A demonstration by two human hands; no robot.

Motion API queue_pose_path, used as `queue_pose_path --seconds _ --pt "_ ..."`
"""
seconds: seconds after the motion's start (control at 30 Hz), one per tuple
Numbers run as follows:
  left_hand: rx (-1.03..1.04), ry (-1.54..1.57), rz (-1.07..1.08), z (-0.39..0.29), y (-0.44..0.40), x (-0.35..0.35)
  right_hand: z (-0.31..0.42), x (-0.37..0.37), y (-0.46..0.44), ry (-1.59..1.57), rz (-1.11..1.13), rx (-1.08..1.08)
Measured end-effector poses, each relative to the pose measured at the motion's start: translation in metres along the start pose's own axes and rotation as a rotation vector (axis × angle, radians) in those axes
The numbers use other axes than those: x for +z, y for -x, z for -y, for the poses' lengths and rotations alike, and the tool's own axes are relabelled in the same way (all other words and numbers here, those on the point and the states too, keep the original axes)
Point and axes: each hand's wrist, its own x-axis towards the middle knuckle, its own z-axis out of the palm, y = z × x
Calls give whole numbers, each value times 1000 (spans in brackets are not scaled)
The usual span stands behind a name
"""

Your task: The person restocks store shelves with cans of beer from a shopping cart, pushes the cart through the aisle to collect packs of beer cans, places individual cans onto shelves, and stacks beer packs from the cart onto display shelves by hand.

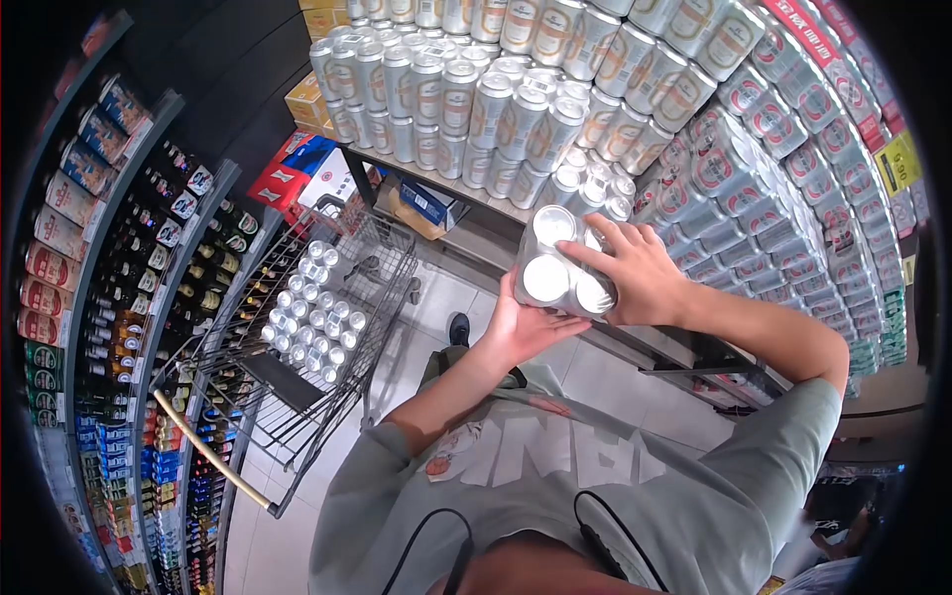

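Note:
A shrink-wrapped pack of silver cans (pixel 545 279) is between my two hands in front of my chest, its can ends facing up toward the camera. My left hand (pixel 521 332) supports it from below and the near left side, with the palm against the pack. My right hand (pixel 640 268) is wrapped over its right side, fingers across the can ends. Just beyond the pack, stacked silver-and-orange cans (pixel 526 109) stand on a display shelf.
To the left is a wire shopping cart (pixel 387 260) with several cans (pixel 312 307) inside. Bottle shelves (pixel 149 258) line the far left. Red-and-silver can packs (pixel 734 188) are stacked on the right. Another person (pixel 843 511) is at the lower right.

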Motion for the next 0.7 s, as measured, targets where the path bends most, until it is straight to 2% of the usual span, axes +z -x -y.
queue_pose_path --seconds 0.07,0.13,0.2,0.37,0.47,0.7 --pt "58 -24 85 -6 -29 18 -20 -8 3 9 -99 21" --pt "-46 48 190 -21 -58 22 -40 -14 -1 61 -165 35" --pt "-68 97 177 -33 -88 32 -61 -21 -8 54 -255 36" --pt "-15 -46 130 -54 -146 59 -119 -28 -27 68 -268 87" --pt "-77 0 57 -63 -176 62 -146 -30 -38 27 -270 105" --pt "-95 4 57 -87 -223 50 -196 -25 -78 -75 -206 161"
